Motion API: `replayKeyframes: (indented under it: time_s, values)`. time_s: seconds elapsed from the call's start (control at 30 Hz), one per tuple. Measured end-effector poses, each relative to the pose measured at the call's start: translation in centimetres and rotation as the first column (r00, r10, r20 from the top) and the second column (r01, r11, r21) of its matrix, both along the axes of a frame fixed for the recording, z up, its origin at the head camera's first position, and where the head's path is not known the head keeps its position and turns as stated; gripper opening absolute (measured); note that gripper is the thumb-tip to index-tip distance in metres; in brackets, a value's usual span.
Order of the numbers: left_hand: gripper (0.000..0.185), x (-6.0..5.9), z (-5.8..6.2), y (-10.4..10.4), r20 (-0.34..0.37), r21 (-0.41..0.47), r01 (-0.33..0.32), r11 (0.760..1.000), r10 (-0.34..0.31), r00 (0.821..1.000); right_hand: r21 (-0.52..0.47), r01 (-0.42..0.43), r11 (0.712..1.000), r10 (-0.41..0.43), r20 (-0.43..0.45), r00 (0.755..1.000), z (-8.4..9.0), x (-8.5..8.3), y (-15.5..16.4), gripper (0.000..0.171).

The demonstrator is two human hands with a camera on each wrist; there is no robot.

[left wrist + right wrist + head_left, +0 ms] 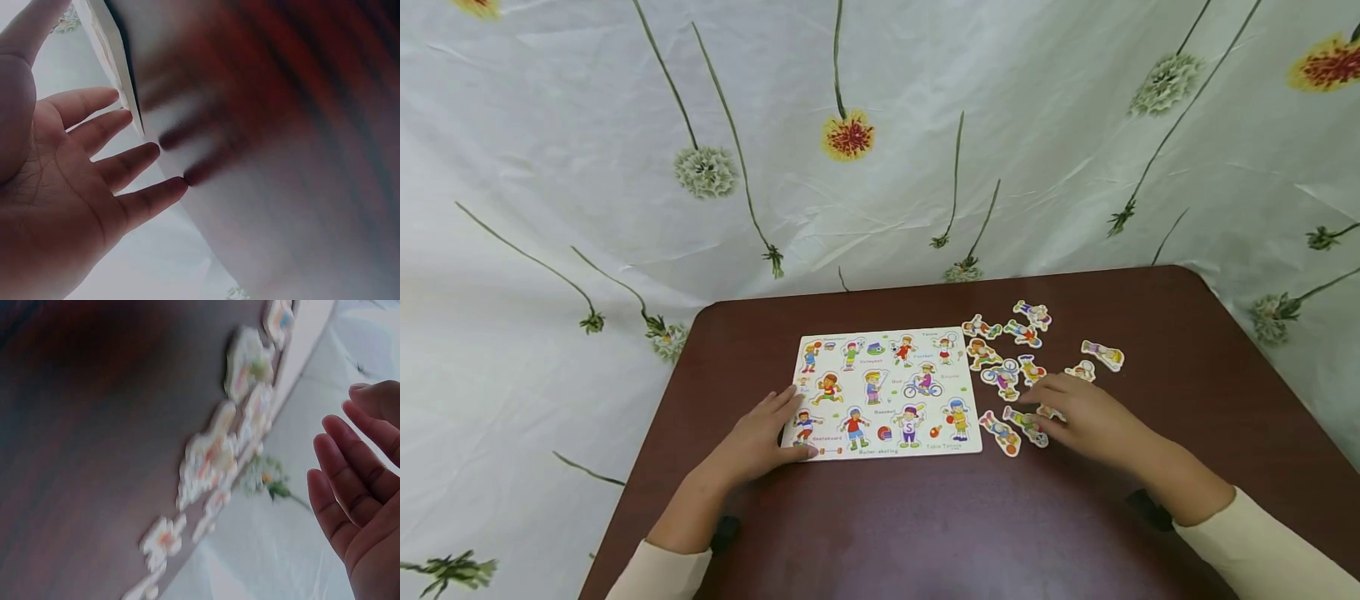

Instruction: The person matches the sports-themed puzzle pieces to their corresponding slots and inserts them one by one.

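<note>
A white puzzle board [886,392] printed with cartoon sports figures lies flat on the dark brown table [925,517]. My left hand [765,435] rests open at the board's near left corner, its straight fingers [134,159] touching the board's edge [112,56]. Several loose cut-out figure pieces [1009,354] lie scattered to the right of the board. My right hand [1078,412] hovers flat over the nearest pieces [1026,425], fingers [350,475] straight and holding nothing. In the right wrist view the pieces [219,456] appear blurred.
A white cloth with dandelion and red flower prints [850,133] hangs behind and around the table. One piece [1102,354] lies apart at the far right of the pile. The table's front [940,542] shows bare wood.
</note>
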State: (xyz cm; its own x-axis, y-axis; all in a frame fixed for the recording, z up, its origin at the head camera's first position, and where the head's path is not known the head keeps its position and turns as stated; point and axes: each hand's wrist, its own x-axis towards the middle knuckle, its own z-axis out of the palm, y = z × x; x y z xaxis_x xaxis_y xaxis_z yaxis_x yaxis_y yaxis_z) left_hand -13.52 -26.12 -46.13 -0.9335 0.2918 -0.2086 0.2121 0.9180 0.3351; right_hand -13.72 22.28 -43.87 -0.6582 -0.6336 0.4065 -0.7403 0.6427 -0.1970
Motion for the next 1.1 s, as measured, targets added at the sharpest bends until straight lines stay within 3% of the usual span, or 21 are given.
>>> replayKeyframes:
  time_s: [0.27,0.4,0.9,1.1]
  values:
    - [0.097,0.2,-0.3,-0.5,-0.010,0.017,0.016,1.000,-0.016,1.000,0.021,-0.171,0.985,0.171,0.026,0.985,-2.2,0.0,-2.4,0.025]
    - [0.097,0.3,-0.6,-0.7,-0.017,0.025,0.022,0.999,-0.022,1.000,0.028,-0.208,0.978,0.207,0.030,0.978,-2.9,0.0,-3.0,0.025]
    - [0.099,0.3,-0.7,-1.1,-0.007,0.033,0.012,0.999,-0.012,1.000,0.081,-0.150,0.985,0.141,0.115,0.983,-2.9,-0.6,-4.1,0.018]
    - [0.098,0.2,-0.6,-0.6,-0.005,0.024,0.016,1.000,-0.016,1.000,0.035,-0.102,0.994,0.096,0.152,0.984,-1.8,-0.4,-3.5,0.015]
